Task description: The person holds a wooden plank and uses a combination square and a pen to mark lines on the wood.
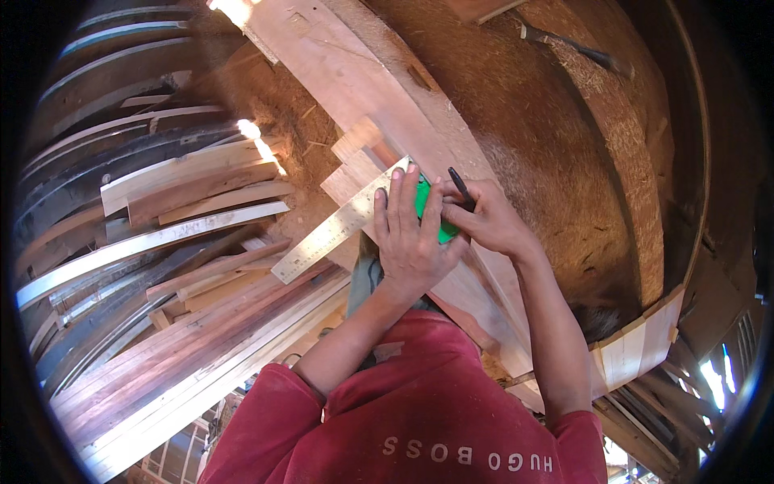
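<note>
A try square lies aslant in front of me, with a long metal blade (pixel 334 231) and a green stock (pixel 422 198). My left hand (pixel 413 242) rests on it, fingers stretched out across the blade and stock. Close by on the right, my right hand (pixel 489 216) pinches a black pen (pixel 461 185), held upright beside the stock. The pen's lower end is hidden by the fingers. Under the square are short wood pieces (pixel 348 184) on a long pale plank (pixel 339 60). My left hand covers part of the green stock.
Stacked boards (pixel 185 347) and cut strips (pixel 193 189) fill the left side. A large curved brown wooden surface (pixel 556 161) rises at the right, with a dark-handled tool (pixel 576 52) lying on it. Sawdust (pixel 282 101) covers the ground at the upper left.
</note>
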The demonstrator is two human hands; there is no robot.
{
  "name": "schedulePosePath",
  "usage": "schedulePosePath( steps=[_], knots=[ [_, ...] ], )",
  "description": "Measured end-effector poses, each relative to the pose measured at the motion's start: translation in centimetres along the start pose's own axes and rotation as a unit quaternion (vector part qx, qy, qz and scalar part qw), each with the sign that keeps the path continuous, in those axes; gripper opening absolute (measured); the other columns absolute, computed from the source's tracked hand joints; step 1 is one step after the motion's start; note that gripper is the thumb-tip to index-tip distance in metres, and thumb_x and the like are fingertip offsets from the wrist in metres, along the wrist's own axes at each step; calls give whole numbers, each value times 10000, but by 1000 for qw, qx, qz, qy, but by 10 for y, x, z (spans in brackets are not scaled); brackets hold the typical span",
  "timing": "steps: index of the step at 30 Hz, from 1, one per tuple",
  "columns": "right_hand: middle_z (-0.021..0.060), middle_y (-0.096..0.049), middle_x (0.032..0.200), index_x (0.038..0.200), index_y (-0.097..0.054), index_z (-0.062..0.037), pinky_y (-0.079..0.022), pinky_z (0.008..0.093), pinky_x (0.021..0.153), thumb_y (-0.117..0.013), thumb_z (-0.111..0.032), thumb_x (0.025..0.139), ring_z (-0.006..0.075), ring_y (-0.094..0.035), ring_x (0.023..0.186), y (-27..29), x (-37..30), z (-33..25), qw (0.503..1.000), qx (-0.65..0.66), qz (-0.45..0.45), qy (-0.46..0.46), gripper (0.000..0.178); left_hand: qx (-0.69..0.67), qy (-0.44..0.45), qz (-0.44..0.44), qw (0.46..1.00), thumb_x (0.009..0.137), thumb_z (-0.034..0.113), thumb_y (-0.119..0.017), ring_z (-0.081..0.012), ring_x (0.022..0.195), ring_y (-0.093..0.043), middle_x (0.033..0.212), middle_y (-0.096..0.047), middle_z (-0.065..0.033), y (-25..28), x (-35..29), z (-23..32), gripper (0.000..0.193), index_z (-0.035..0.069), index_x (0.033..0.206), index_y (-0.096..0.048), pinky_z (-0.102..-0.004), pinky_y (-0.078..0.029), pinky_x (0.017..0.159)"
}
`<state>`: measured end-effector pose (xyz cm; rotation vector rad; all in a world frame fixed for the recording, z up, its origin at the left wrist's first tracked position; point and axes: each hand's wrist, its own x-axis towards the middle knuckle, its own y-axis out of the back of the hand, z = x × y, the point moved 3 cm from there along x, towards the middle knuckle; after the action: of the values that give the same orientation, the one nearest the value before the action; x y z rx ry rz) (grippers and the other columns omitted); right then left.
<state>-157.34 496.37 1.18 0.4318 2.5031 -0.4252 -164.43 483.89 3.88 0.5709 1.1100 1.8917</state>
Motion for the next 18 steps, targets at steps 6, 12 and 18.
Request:
schedulePosePath(
  steps=[6, 12, 18],
  knots=[
    [-1, -679, 905, 1081, -669, 36, -507, 273, 759, -657, -91, 910, 59, -574, 855, -1, -1, 3, 999, 17, -1, -29, 214, 13, 10, 5, 1000, 720, 354, -765, -381, 1418, -402, 1488, -448, -234, 2, 1, 1, 723, 56, 1349, -572, -551, -224, 1188],
    [27, -692, 960, 1103, -671, 30, -511, 261, 775, -656, -81, 910, 60, -581, 880, 0, 1, 4, 999, 23, 3, -24, 223, 6, 5, 4, 1000, 720, 372, -771, -400, 1426, -375, 1499, -422, -243, 1, 0, -1, 764, 49, 1373, -542, -567, -214, 1181],
    [61, -623, 937, 1026, -694, 7, -490, 294, 712, -630, -142, 945, 137, -583, 776, 27, 6, -56, 982, -66, 167, 61, 181, 11, 1, 10, 1000, 737, 402, -787, -426, 1431, -348, 1502, -401, -258, 0, 0, 1, 754, 38, 1350, -539, -587, -205, 1171]
  ],
)
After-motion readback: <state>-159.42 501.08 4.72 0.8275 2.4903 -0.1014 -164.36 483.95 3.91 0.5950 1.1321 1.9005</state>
